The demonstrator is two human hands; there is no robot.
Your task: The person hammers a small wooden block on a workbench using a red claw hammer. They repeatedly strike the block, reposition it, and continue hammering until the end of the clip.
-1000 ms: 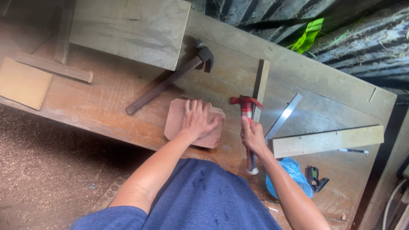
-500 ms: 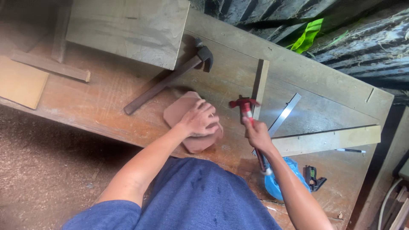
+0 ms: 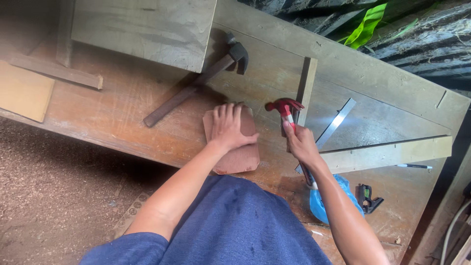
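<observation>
— So, what's under the left hand [image 3: 229,126]?
— A small reddish-brown board [image 3: 235,147], flat and smooth, near the edge of the worn wooden workbench [image 3: 122,113]; fingers spread wide on it.
— And the right hand [image 3: 300,143]?
— Wrapped tight round a red claw hammer [image 3: 283,108], just beside the board. A dark wooden-handled hammer [image 3: 196,83], a steel ruler [image 3: 336,122] and a blue plastic bag [image 3: 321,201] lie nearby.

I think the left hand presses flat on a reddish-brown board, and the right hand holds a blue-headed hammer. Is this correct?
Not quite. The head view shows the hammer in the right hand has a red head, not blue. The rest holds: the left hand lies flat on the reddish-brown board.
</observation>
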